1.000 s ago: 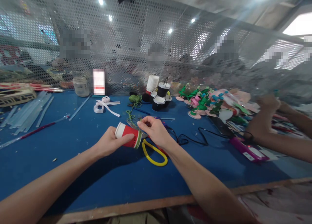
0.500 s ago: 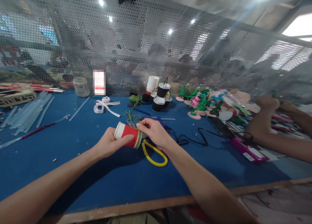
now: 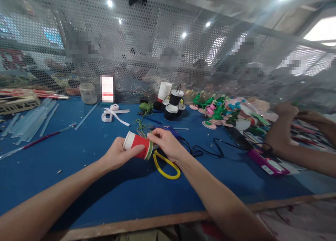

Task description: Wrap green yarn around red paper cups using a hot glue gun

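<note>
The blue table [image 3: 78, 185] runs wide under both forearms, backed by a perforated metal screen [image 3: 147, 55] with blurred figures behind it. Off to the right lies a heap of green and pink foam pieces [image 3: 225, 111], and a co-worker's forearm [image 3: 291, 143] reaches in near a magenta tool [image 3: 265, 162]. Toward the back stand some black and white cups [image 3: 172, 101]; a white ribbon [image 3: 112, 113] and clear glue sticks [image 3: 28, 120] lie to the left.

Near the middle, the red paper cup [image 3: 138, 145] lies on its side, held just above the table, its long axis running left to right, white rim toward the left, green-banded base toward the right. The left hand [image 3: 118, 155] comes in from the left with palm up, its fingers closed around the cup's body, thumb across the front. The right hand [image 3: 166, 143] is at the base end, fingers pinched together against the green band; what they pinch is too small to tell. Both hands are on the cup, so neither has to travel. A yellow loop [image 3: 165, 165] lies on the table just below the right wrist.
</note>
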A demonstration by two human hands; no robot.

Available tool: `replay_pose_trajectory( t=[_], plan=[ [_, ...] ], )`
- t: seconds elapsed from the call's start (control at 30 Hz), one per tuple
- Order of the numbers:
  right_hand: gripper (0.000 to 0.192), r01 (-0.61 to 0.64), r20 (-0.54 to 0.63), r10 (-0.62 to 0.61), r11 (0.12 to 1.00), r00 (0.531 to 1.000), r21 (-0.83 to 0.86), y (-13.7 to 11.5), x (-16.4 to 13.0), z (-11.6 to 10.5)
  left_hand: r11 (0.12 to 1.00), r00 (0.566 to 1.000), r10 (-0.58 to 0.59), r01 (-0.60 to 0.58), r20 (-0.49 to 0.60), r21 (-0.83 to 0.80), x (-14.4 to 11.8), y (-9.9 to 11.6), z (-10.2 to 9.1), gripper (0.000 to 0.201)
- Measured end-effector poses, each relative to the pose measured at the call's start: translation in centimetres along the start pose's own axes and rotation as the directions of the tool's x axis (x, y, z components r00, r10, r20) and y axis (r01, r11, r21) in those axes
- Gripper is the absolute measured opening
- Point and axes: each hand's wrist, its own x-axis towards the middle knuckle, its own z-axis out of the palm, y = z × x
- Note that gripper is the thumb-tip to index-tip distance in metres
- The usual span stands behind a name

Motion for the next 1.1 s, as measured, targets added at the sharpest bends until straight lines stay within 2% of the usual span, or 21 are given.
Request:
replay_pose_trajectory(
  t=[0.37,0.53,0.63,0.73,0.83,1.0,1.1],
  plan=[
    [0.023,-0.050,0.045,0.047,0.995,0.998,0.082,0.26,0.13,-0.04,0.994,0.997,0.068,-0.070,0.019,0.078,-0.12,-0.31,-0.11,0.031],
    [0.024,-0.072,0.075,0.063,0.990,0.995,0.125,0.34,0.15,-0.13,0.980,0.992,0.124,-0.125,0.017,0.153,-0.17,-0.43,-0.14,0.031],
    [0.026,-0.071,0.051,0.064,0.985,0.997,0.158,0.35,0.14,-0.12,0.962,0.984,0.179,-0.176,0.003,0.209,-0.25,-0.49,-0.23,0.031],
    [0.030,-0.083,0.035,0.079,0.989,0.996,0.124,0.18,0.00,-0.09,0.935,0.968,0.252,-0.243,-0.003,0.260,-0.30,-0.54,-0.31,0.031],
    [0.039,-0.131,0.079,0.124,0.988,0.989,0.084,-0.11,-0.16,-0.04,0.899,0.941,0.339,-0.321,-0.008,0.299,-0.26,-0.63,-0.37,0.029],
    [0.046,-0.212,0.154,0.188,0.965,0.970,0.156,-0.17,-0.15,0.22,0.805,0.867,0.497,-0.469,0.018,0.363,-0.16,-0.86,-0.42,0.021],
    [0.049,-0.227,0.156,0.198,0.953,0.968,0.198,-0.15,-0.15,0.26,0.802,0.860,0.510,-0.483,0.018,0.350,-0.05,-0.87,-0.47,0.019]
  ],
)
